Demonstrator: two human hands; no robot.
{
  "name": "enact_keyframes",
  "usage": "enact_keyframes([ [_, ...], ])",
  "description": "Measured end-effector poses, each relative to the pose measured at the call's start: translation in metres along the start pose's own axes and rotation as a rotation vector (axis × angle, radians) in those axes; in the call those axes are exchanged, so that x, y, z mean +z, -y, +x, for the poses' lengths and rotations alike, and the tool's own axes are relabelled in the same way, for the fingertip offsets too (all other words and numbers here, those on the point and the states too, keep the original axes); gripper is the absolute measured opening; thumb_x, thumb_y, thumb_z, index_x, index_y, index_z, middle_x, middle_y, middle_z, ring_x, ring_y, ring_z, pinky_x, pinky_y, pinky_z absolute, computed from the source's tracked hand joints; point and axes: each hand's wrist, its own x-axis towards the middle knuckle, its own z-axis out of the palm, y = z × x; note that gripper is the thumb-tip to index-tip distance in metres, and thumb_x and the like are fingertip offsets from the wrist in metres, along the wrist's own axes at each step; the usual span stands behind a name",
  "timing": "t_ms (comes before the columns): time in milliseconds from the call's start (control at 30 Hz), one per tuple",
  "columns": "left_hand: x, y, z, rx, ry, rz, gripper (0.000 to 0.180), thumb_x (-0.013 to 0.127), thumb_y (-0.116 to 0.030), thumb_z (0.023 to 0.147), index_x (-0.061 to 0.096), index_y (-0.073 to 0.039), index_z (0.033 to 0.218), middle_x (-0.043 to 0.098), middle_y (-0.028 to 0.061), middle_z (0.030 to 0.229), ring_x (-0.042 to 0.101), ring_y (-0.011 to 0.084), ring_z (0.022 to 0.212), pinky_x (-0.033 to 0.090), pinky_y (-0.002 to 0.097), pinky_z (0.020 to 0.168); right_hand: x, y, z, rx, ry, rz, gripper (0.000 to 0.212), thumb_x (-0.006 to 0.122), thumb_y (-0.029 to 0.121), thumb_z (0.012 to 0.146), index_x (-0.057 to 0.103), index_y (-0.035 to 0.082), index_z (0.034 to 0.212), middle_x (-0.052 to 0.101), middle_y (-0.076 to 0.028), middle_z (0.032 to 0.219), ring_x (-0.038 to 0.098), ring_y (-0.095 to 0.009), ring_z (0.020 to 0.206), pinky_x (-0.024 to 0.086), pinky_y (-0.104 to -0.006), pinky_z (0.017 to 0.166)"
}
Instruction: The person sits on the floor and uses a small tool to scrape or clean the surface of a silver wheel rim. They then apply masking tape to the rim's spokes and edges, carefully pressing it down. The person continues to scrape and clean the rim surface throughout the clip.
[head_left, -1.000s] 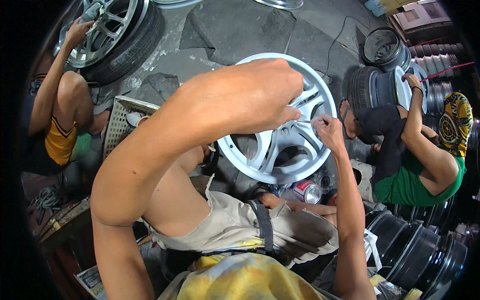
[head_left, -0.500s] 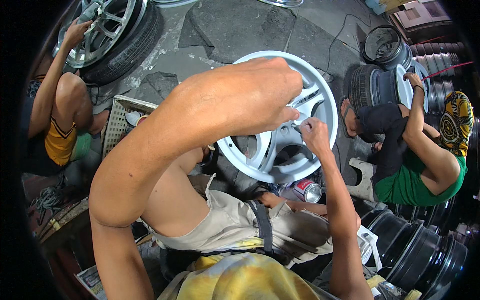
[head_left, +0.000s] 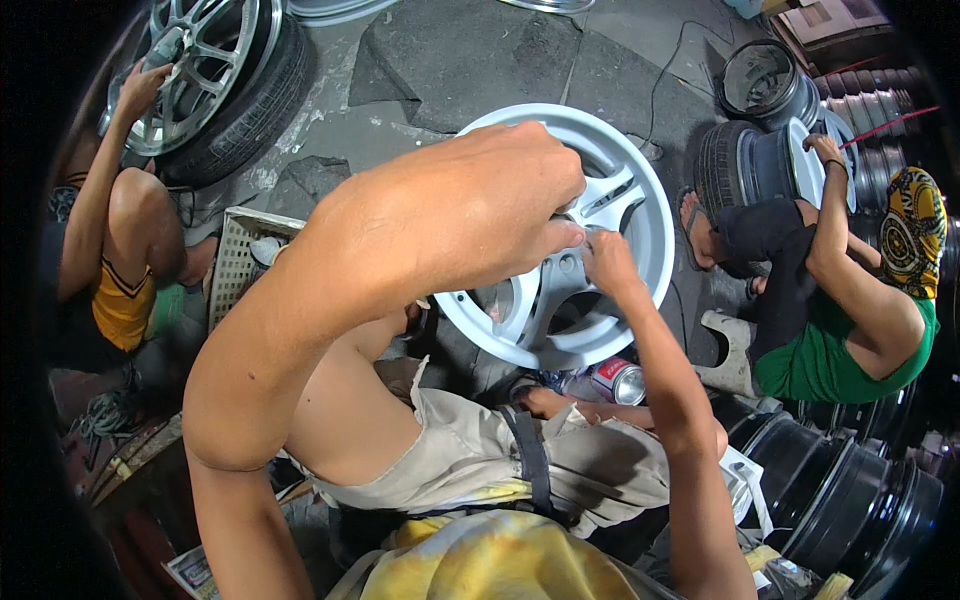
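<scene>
A light grey spoked wheel rim (head_left: 655, 245) lies face up in front of my legs. Over its far left part arches my left hand (head_left: 480, 205), back upward, fingers curled down and mostly hidden beneath it. Its thumb points at the wheel's hub. My right hand (head_left: 612, 264) is closed in a pinch at the hub, close to the left thumb. What either hand grips, if anything, is too small or covered to make out. Small round holes (head_left: 568, 265) show around the hub just below the fingers.
A metal can (head_left: 618, 382) lies by the wheel's near edge. A cream plastic basket (head_left: 232, 262) stands left. A person at left holds a tool against a tyred wheel (head_left: 225, 125); another at right handles a rim (head_left: 805, 165). Dark rims (head_left: 800, 480) lie near right.
Both my hands have shifted a little to the left over the wheel. The right fingers now sit nearer the left thumb. The wheel stays almost in place.
</scene>
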Motion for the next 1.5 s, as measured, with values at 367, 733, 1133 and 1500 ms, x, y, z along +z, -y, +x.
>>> enact_keyframes([
  [367, 0.005, -0.005, 0.009, 0.029, 0.025, -0.031, 0.031, 0.070, -0.025, 0.095, 0.071, 0.004, 0.103, 0.067, 0.0195, 0.099, 0.066, 0.0399, 0.091, 0.053, 0.0442, 0.082, -0.001, -0.010, -0.003, 0.157, -0.017, 0.351, 0.019, 0.070, 0.015, 0.079, 0.072, -0.003, 0.078, 0.069, -0.026, 0.076, 0.071, -0.042, 0.075, 0.055, -0.0454, 0.070],
  [733, 0.004, -0.010, 0.014, 0.010, 0.036, -0.037, 0.032, 0.070, -0.025, 0.094, 0.071, 0.005, 0.107, 0.068, 0.0197, 0.102, 0.067, 0.0388, 0.093, 0.053, 0.0452, 0.081, -0.014, -0.003, 0.004, -0.109, 0.062, -0.066, 0.014, 0.068, 0.011, 0.082, 0.069, -0.003, 0.085, 0.069, -0.027, 0.089, 0.069, -0.047, 0.085, 0.056, -0.0534, 0.079],
  [1133, 0.008, -0.005, 0.011, 0.063, 0.003, -0.013, 0.031, 0.070, -0.025, 0.094, 0.071, 0.004, 0.106, 0.068, 0.0188, 0.104, 0.067, 0.0398, 0.097, 0.053, 0.0462, 0.085, -0.060, -0.051, -0.012, 0.332, -0.034, 0.763, 0.016, 0.071, 0.013, 0.086, 0.077, -0.002, 0.091, 0.073, -0.006, 0.072, 0.067, -0.011, 0.063, 0.054, -0.0292, 0.064],
  [1500, 0.008, -0.006, 0.019, 0.003, 0.084, -0.017, 0.031, 0.070, -0.026, 0.095, 0.072, 0.004, 0.105, 0.069, 0.0185, 0.101, 0.067, 0.0379, 0.094, 0.054, 0.0449, 0.083, -0.022, -0.036, 0.039, 0.007, -0.217, 0.248, 0.021, 0.065, 0.015, 0.083, 0.073, -0.005, 0.088, 0.070, -0.027, 0.079, 0.071, -0.041, 0.073, 0.056, -0.0453, 0.070],
])
